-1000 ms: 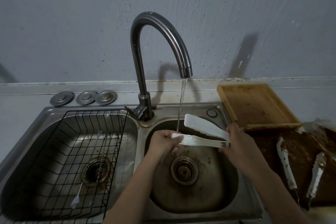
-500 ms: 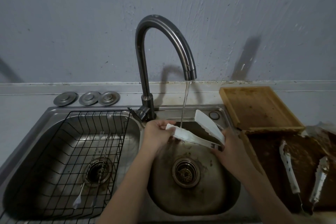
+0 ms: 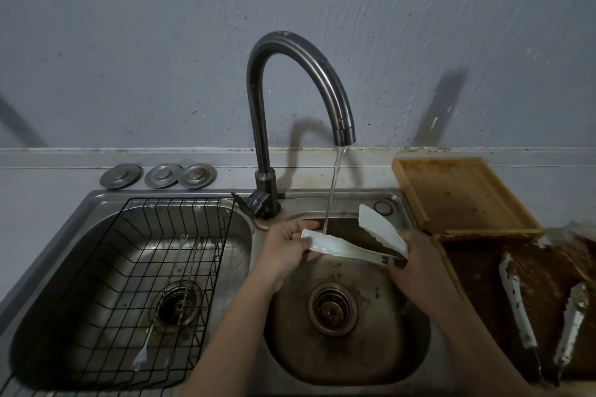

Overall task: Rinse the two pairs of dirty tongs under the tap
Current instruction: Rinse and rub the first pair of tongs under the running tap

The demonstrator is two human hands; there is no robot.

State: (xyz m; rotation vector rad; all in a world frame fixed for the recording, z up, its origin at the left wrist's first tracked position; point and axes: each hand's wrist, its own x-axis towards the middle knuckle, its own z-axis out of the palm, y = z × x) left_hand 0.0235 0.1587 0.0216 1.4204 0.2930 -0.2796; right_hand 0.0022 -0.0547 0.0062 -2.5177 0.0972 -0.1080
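Both hands hold the white tongs (image 3: 351,246) over the right sink bowl (image 3: 416,351), long axis left-right: left hand (image 3: 287,246) pinches one tip under the tap (image 3: 300,100), right hand (image 3: 417,256) grips the hinge. Grey wall (image 3: 161,42) behind.

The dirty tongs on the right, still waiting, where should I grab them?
Probably by the joined end of the dirty tongs, nearest you. Come from above with the right hand: they lie flat on the messy brown board, arms spreading away toward the wall.
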